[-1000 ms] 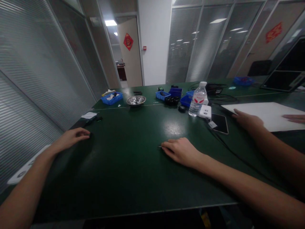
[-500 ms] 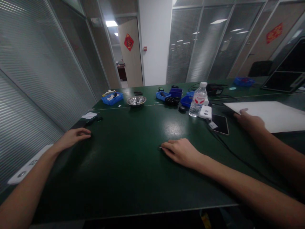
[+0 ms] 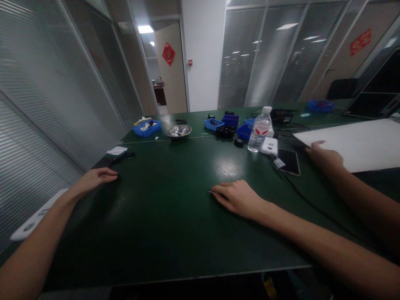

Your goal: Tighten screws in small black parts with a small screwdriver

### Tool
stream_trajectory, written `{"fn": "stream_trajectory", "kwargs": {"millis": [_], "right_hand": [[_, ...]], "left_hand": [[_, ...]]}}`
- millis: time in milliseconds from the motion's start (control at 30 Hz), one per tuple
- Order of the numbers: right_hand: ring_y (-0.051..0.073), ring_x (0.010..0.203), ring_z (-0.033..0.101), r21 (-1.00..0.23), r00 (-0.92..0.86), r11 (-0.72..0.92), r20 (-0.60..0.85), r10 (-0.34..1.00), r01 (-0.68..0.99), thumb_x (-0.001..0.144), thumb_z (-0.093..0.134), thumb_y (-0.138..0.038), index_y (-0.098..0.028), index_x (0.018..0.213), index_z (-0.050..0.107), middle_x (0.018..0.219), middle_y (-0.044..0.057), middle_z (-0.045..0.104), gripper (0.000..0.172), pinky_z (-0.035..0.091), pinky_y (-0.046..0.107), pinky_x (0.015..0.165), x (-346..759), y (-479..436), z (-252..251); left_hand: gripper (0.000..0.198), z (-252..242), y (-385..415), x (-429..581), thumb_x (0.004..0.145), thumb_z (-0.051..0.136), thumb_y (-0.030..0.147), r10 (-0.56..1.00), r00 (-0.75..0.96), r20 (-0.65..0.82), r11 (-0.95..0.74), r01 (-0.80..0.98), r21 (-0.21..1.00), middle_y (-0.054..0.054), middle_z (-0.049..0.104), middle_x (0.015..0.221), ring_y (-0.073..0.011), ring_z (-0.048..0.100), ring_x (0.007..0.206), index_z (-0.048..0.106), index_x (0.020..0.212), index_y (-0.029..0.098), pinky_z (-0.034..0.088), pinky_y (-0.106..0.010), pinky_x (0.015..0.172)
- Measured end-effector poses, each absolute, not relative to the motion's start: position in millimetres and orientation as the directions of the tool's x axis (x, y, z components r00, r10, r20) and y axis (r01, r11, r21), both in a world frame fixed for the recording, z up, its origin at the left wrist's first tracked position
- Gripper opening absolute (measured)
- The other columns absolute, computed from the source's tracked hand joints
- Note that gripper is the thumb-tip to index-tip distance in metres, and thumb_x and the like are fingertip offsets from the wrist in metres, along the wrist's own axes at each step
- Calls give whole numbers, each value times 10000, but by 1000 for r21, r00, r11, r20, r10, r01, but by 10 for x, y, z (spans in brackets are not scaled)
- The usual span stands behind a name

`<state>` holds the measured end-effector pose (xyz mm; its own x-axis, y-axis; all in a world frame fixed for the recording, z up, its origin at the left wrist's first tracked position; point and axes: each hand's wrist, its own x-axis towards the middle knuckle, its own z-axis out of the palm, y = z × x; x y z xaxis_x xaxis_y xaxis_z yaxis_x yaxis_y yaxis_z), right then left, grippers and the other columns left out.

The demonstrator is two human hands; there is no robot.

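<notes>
My left hand [image 3: 95,178] rests on the dark green table [image 3: 168,233] near its left edge, with the fingers stretched out low and nothing visible in them. Resting palm down at the table's middle, my right hand [image 3: 239,198] has its fingers pressed together. A thin pale sliver [image 3: 210,192] sticks out from the fingertips to the left; I cannot make out what it is.
A co-worker's hand [image 3: 325,158] at the right grips a white board [image 3: 359,143]. Near it are a dark phone [image 3: 288,161], a white box [image 3: 269,146], a water bottle [image 3: 259,130] and a cable. Blue trays [image 3: 146,128], a metal bowl [image 3: 178,131] and small black parts stand farther back.
The co-worker's second hand has left the white board, and the board's far right side has risen. My own hands have barely moved; a small dark speck by my left fingertips no longer shows.
</notes>
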<state>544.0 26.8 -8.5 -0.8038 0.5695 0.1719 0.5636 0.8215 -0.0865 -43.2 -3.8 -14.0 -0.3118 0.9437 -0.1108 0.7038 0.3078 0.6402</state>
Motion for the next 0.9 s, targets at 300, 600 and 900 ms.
{"fn": "stream_trajectory", "kwargs": {"millis": [300,600,900], "right_hand": [[109,638,585,-86,-803,822,182,568,562,1042,437,-352,-227,1227,667,899,32,705,321,301,249,557,5437,277,-98],[114,663,599,-94,-806,825,177,565,557,1043,436,-358,-217,1232,666,923,44,710,330,327,248,573,5436,278,-104],[129,677,620,-70,-802,818,162,574,571,1045,424,-354,-236,1227,663,935,39,715,322,329,255,576,5431,268,-92]], "left_hand": [[575,-202,-19,-458,670,792,511,933,-313,-176,340,613,713,-131,703,1176,-293,642,1086,703,1099,139,522,-392,927],[589,-162,-1,-295,565,816,511,905,-382,-187,381,534,754,-150,708,1106,-261,673,1003,707,994,122,572,-321,802],[637,-205,21,-257,532,821,544,893,-422,-155,375,509,775,-192,704,1149,-275,685,992,709,968,92,599,-330,814]]}}
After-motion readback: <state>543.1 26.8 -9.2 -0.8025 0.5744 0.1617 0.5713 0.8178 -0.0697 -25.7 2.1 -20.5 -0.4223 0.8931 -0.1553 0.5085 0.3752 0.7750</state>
